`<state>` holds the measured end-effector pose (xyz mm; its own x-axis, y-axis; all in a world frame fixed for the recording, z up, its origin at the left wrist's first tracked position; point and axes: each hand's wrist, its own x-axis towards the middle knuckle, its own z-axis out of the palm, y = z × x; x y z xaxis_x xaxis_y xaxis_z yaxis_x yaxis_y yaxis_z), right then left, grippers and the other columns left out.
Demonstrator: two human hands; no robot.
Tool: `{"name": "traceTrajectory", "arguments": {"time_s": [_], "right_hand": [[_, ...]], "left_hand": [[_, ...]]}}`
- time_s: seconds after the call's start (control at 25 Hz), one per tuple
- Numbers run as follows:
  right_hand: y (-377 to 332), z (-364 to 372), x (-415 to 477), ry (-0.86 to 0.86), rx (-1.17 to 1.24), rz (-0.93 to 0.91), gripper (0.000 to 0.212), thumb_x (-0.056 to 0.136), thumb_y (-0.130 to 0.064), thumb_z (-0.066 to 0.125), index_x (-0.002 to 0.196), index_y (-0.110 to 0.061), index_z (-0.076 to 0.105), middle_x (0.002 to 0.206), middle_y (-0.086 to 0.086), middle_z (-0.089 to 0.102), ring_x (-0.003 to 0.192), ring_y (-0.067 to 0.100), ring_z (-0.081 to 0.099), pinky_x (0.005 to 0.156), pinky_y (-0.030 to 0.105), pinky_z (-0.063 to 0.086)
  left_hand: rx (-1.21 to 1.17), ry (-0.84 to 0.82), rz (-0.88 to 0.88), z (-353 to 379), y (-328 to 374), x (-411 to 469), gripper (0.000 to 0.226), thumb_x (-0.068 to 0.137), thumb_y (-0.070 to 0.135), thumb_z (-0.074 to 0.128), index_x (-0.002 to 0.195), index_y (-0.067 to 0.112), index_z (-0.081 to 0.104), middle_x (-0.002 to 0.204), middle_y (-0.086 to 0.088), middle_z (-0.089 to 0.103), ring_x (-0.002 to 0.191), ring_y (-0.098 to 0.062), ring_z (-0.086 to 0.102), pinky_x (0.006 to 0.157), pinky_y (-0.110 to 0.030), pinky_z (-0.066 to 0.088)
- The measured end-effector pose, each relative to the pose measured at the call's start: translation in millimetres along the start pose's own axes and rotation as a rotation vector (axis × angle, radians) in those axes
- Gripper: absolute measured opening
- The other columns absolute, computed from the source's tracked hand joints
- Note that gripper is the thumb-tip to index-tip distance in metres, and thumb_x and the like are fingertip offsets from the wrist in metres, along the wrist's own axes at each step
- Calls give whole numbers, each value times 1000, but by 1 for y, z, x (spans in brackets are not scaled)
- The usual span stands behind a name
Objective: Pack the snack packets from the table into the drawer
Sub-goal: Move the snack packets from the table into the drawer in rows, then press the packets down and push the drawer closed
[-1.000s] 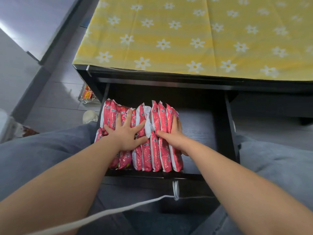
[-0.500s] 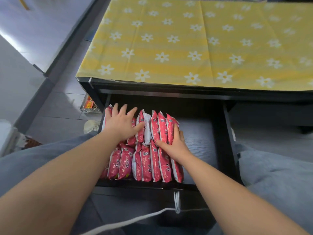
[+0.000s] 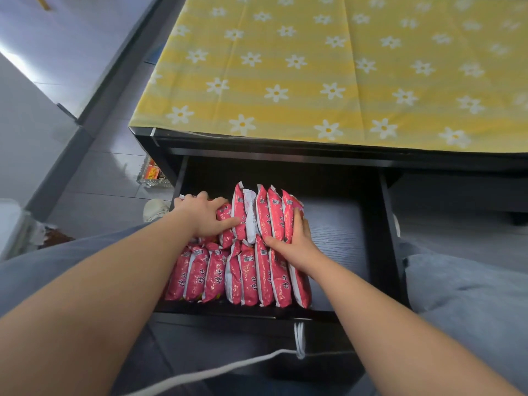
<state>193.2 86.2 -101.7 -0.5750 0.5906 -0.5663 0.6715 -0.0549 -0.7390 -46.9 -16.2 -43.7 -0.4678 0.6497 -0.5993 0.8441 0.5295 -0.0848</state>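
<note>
Closest to me there's a white cord trailing across the bottom, looped at the front of the drawer, with my knees in grey-blue trousers on either side. Both my forearms reach in over the dark front edge.

Inside, the pink snack packets stand on edge, packed side by side in two rows, filling the left and middle part of the drawer. The right part shows bare dark wood grain. The near row runs from the left wall across to about the middle, and the far row sits right behind it, touching it.

My right hand lies flat on the right end of the packets, fingers spread, thumb stretched across the tops where the two rows meet, fingertips up along the outermost packet of the far row. It's pressing more than gripping, not closed round anything.

My left hand is further back at the left end of the far row, fingers curled over the packets there and thumb pushing against the side of a tall packet in the middle. It looks like a loose clasp on that bunch, though I can't tell how firm it is.

Beyond the drawer is the dark table with a yellow cloth printed with white daisies. Off to the left is grey tiled floor and a small clear tray of something orange beside the table leg.
</note>
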Motion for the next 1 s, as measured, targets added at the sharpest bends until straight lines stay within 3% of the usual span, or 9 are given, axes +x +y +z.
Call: {"name": "traceTrajectory", "arguments": {"time_s": [0.12, 0.2, 0.28, 0.36, 0.44, 0.64, 0.76, 0.92, 1.0], "right_hand": [[-2, 1, -1, -10, 1, 8, 132, 70, -69, 78, 157, -47, -19, 170, -1, -5, 153, 31, 26, 121, 54, 33], [-3, 2, -1, -6, -10, 18, 131, 71, -70, 77, 155, -48, -21, 170, -2, -7, 153, 31, 25, 121, 55, 32], [-2, 3, -2, -16, -12, 32, 130, 72, -71, 75, 154, -49, -24, 170, -3, -12, 155, 32, 21, 122, 55, 31], [-1, 3, -3, -24, -11, 33, 128, 71, -75, 72, 153, -51, -24, 170, -4, -16, 156, 32, 18, 122, 56, 31], [0, 1, -4, -31, -7, 28, 127, 71, -78, 71, 153, -52, -23, 171, -4, -15, 156, 33, 19, 121, 57, 32], [0, -2, -1, -27, 7, 30, 127, 74, -68, 75, 154, -51, -22, 170, 0, -11, 155, 35, 21, 119, 58, 34], [1, -3, -3, -47, -17, 41, 132, 72, -68, 77, 154, -49, -25, 170, -1, -17, 156, 35, 16, 121, 59, 31], [-1, -4, -7, -31, -55, 36, 131, 69, -74, 74, 154, -50, -23, 171, 0, -14, 156, 36, 17, 121, 59, 32], [-2, -7, -10, -6, -90, 30, 128, 67, -81, 70, 155, -51, -19, 171, 4, -9, 154, 39, 22, 121, 58, 32]], "left_hand": [[-30, -55, -46, -9, 4, -1, 94, 80, 96, 24, 160, 46, 28, 165, -13, 32, 151, -46, 29, 119, -65, 25], [-31, 49, -71, -15, 14, 3, 92, 82, 94, 20, 160, 45, 28, 172, -13, 21, 158, -46, 9, 120, -71, 10], [-73, 206, 15, -15, 30, 8, 93, 81, 93, 23, 161, 46, 23, 174, -9, 14, 160, -40, 0, 119, -74, 6], [-194, 221, 145, -15, 51, 14, 94, 80, 93, 29, 162, 49, 13, 174, -5, 15, 160, -37, 10, 118, -74, 14], [-260, 120, 192, -15, 68, 19, 94, 80, 92, 34, 162, 49, 13, 172, -1, 22, 156, -37, 24, 115, -74, 22], [-170, -1, 172, -3, 87, 21, 98, 72, 96, 38, 156, 47, 32, 161, 3, 41, 148, -36, 36, 113, -72, 28], [-113, -12, 158, -3, 90, 14, 97, 74, 95, 39, 156, 44, 35, 160, 1, 42, 149, -36, 35, 113, -74, 25], [-119, 80, 198, -1, 89, -5, 94, 83, 89, 42, 163, 48, 13, 175, -3, 10, 160, -39, 0, 118, -76, 3], [-115, 138, 227, 2, 82, -20, 96, 85, 87, 42, 163, 47, 4, 176, -4, -3, 160, -38, -9, 120, -75, 2]]}}
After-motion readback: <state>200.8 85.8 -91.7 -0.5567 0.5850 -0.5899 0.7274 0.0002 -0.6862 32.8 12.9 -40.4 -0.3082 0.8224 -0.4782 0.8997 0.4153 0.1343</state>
